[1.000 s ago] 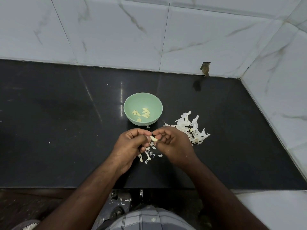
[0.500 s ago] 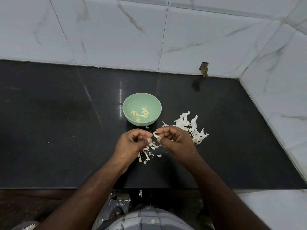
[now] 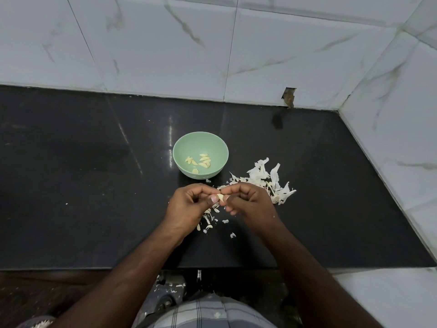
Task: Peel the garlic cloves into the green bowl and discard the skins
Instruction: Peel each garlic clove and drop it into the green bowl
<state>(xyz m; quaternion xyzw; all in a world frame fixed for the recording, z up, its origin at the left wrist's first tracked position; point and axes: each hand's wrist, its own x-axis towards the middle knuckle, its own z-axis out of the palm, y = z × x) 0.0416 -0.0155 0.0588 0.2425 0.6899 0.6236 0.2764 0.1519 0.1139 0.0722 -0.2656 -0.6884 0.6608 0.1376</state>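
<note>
both hands meet just in front of the green bowl (image 3: 222, 147) on the black worktop (image 3: 94, 185): the left hand (image 3: 189, 207) and right hand (image 3: 250, 204) pinch one garlic clove (image 3: 220, 197) between curled fingers. peeled cloves (image 3: 201, 160) lie in the bowl; a pile of skins (image 3: 264, 178) sits right of it.

garlic clove (image 3: 220, 197) mostly hidden by hands (image 3: 248, 200), perhaps part-peeled

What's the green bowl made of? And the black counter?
The bowl looks like plastic, maybe melamine: an even, matte pale green with no sparkle. The counter looks like polished stone, probably granite: black, glossy, with light streaks reflected and a thin seam line.
</note>
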